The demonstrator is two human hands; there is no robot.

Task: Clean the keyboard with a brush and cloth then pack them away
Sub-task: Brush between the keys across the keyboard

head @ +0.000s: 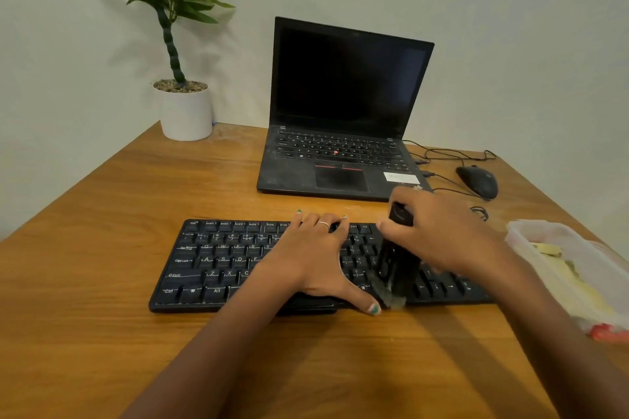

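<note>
From the head camera, a black keyboard lies across the near middle of a wooden table. The left hand rests flat on the keys near the middle of the board, fingers straight and spread, thumb reaching to the front edge. The right hand grips a black brush by its handle, fingers curled round it; the brush stands nearly upright and its bristles (blurred, greyish) touch the keys at the keyboard's front edge, just beside the left thumb. At the right edge of the table sits a clear plastic container with something yellow inside, possibly the cloth, though I cannot tell. Behind the keyboard stands an open laptop with a dark screen, a black mouse to its right and a potted plant at the far left corner.
</note>
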